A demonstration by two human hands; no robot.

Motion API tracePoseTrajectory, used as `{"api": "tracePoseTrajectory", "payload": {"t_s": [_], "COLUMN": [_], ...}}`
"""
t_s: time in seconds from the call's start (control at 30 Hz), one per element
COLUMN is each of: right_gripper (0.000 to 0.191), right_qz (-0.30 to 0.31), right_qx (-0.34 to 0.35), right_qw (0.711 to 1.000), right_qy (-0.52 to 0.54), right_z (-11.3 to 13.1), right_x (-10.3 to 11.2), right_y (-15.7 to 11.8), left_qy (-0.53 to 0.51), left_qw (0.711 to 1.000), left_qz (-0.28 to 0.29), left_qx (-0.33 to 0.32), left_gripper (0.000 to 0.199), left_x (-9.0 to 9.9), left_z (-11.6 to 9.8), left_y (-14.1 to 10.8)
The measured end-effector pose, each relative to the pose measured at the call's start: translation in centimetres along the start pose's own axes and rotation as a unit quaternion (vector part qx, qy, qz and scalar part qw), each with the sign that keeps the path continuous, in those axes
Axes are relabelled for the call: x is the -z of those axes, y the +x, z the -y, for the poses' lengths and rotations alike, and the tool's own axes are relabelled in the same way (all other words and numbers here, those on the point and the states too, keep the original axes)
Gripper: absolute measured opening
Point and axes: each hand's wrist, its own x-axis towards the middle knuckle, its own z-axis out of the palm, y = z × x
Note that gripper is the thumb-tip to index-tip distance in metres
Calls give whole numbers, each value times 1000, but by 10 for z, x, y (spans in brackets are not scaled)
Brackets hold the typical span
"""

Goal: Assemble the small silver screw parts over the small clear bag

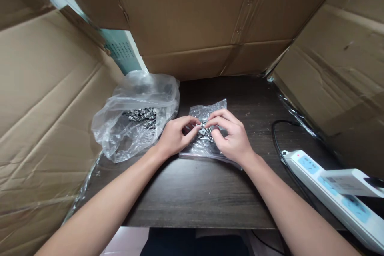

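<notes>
My left hand (179,135) is closed in a pinch, thumb against forefinger, on a small shiny metal fastener (203,125). From the other side, the fingertips of my right hand (230,134) close in on the same piece; its exact shape is too small to make out. Beneath both hands lies a small clear plastic bag (195,153), flat on the table. A little pile of silvery screws and washers (206,138) rests on it, partly covered by my fingers. To the left, a larger clear bag (112,140) gapes open and holds many loose metal fasteners (143,116).
The dark wooden table (198,200) is walled by cardboard at the left (45,100), back (192,16) and right (336,68). A white power strip (318,186) with a plugged-in adapter (345,180) lies at the right, a black cable (274,136) looping behind it.
</notes>
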Motion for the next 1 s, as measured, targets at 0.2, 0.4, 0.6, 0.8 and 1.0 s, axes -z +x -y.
{"api": "tracePoseTrajectory", "payload": {"t_s": [0.2, 0.4, 0.6, 0.8, 1.0], "right_gripper": [22, 14, 12, 8, 16], "right_qz": [53, 93, 88, 88, 103], "right_qx": [-58, -103, -89, -88, -96], "right_qw": [996, 988, 992, 992, 990], "right_qy": [-31, -66, -26, -18, -9], "right_z": [-7, -8, -4, -4, -3], "right_x": [-2, -1, 1, -1, -1], "right_y": [-3, -3, -1, -2, 0], "left_qy": [4, 0, 3, 1, -1], "left_qw": [1000, 1000, 1000, 1000, 1000], "left_qz": [0, 2, 5, 4, 7], "left_qx": [-4, -1, 2, -2, 0], "left_gripper": [11, 11, 11, 10, 10], "left_x": [0, 0, 0, 0, 1], "left_z": [1, 0, 0, -1, -2], "left_y": [-1, -1, 0, -1, 0]}}
